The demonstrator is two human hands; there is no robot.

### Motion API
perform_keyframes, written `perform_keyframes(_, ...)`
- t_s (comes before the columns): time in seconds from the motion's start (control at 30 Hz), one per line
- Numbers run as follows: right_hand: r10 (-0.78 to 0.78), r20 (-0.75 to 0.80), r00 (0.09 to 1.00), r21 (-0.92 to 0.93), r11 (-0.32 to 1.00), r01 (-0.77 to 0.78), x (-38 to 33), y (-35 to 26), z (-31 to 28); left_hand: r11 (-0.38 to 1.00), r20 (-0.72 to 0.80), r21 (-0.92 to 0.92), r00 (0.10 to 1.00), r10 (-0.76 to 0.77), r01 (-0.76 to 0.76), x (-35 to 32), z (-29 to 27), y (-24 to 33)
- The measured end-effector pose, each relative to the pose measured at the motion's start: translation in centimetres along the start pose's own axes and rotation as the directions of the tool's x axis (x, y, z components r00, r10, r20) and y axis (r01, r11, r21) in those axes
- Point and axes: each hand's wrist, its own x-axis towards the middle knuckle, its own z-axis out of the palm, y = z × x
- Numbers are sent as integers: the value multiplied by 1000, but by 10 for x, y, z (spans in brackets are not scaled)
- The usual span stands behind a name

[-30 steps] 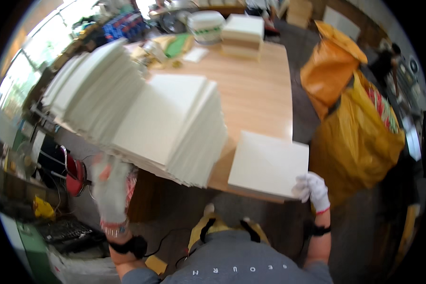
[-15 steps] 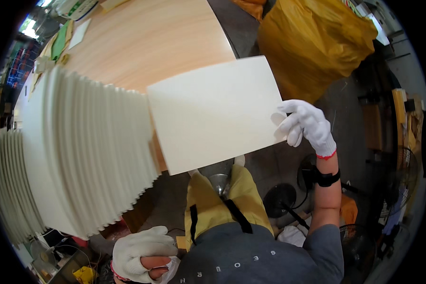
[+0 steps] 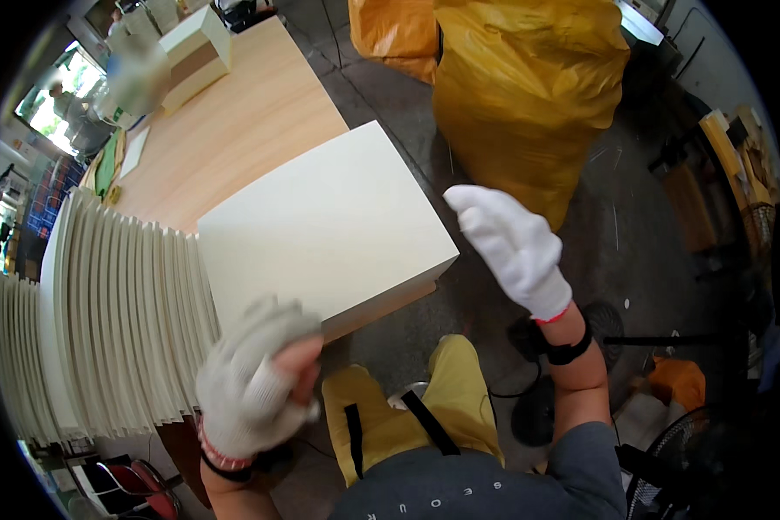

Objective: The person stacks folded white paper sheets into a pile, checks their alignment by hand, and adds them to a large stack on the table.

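A smooth white block (image 3: 321, 225) with a flat top and a thick front side lies on the table's near corner; whether it is a box or a pile of sheets I cannot tell. Above its near left corner is my left hand (image 3: 256, 381), in a pale knitted glove with bare skin at thumb and finger. Motion smears its fingertips, so its grip is unclear. My right hand (image 3: 511, 247), in a white glove with a red cuff, is held off the block's right side. Its fingers are stretched out, holding nothing.
Rows of white boards (image 3: 130, 321) stand on edge at the left, close against the block. The wooden table (image 3: 251, 113) runs away to the far left, with a white box (image 3: 195, 56) on it. A big yellow bag (image 3: 529, 95) stands on the floor at right. A fan (image 3: 667, 459) is lower right.
The white sheet at my right hand has left its fingers; the white block's top now shows there. My left hand has risen from my lap side to the block. The view has shifted.
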Motion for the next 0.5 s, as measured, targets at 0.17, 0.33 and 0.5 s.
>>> perform_keyframes(0.17, -120, 165, 979, -519, 833, 190, -13, 7, 13, 991, 256, 93, 960, -118, 97, 41, 29, -27)
perform_keyframes(0.33, -477, 112, 872, -753, 531, 388, 0, -7, 19, 999, 174, 21, 984, 46, -50, 43, 50, -39)
perform_keyframes(0.5, -679, -1, 734, -709, 518, 478, 31, -34, 37, 981, 94, -176, 990, 102, -84, 44, 55, -43)
